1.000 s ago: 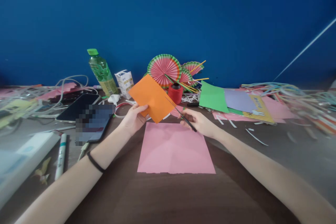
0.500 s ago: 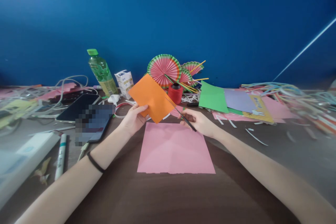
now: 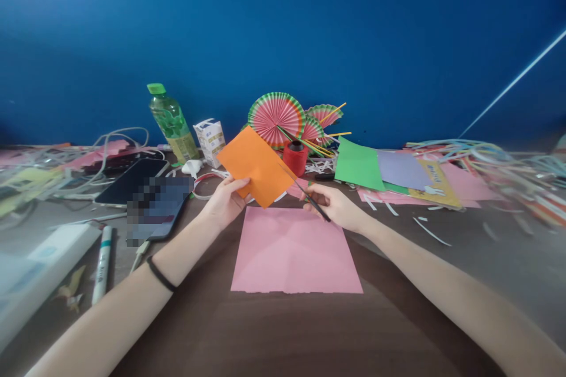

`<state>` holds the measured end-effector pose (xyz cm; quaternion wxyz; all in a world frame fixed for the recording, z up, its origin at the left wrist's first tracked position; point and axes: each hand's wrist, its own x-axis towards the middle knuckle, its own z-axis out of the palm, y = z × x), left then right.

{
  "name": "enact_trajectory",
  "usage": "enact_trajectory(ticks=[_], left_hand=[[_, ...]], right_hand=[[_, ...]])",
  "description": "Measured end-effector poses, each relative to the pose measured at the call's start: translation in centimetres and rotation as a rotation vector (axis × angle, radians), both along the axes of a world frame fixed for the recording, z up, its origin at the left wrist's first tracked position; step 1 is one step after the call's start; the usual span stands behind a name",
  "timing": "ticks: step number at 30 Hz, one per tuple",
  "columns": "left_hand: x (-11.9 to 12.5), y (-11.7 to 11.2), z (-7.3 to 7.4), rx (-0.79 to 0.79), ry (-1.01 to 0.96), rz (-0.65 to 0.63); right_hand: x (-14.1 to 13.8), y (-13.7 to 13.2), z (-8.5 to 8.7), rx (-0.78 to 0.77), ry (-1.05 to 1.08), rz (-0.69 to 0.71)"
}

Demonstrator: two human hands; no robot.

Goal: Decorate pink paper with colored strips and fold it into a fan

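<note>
My left hand [image 3: 224, 202] pinches the lower edge of an orange paper sheet [image 3: 255, 165] and holds it tilted above the table. My right hand [image 3: 336, 207] grips a pair of small dark scissors [image 3: 306, 193], whose thin blades point up and left to the sheet's right edge. A pink sheet [image 3: 294, 251] lies flat on the brown table [image 3: 283, 330] just below both hands.
Behind stand a green-capped bottle [image 3: 171, 122], a small carton [image 3: 210, 139], a red spool [image 3: 295, 157] and watermelon paper fans [image 3: 276, 115]. Phones [image 3: 132, 181] and a marker [image 3: 102, 263] lie left. Green [image 3: 358, 164] and lilac sheets [image 3: 401, 168] and paper strips [image 3: 495, 159] lie right.
</note>
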<state>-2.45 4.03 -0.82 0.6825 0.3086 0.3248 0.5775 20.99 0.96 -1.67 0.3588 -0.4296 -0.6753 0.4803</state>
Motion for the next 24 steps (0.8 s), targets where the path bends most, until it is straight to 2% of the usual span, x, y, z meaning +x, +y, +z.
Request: enact_trajectory(ticks=[9, 18, 24], left_hand=[[-0.22, 0.29, -0.43, 0.013, 0.014, -0.015], [-0.28, -0.09, 0.36, 0.000, 0.083, 0.031], [-0.10, -0.16, 0.37, 0.022, 0.094, 0.038]], right_hand=[[0.10, -0.10, 0.09, 0.014, -0.023, 0.003], [0.31, 0.04, -0.19, 0.029, -0.024, 0.020], [0.35, -0.04, -0.26, -0.022, 0.004, 0.045]])
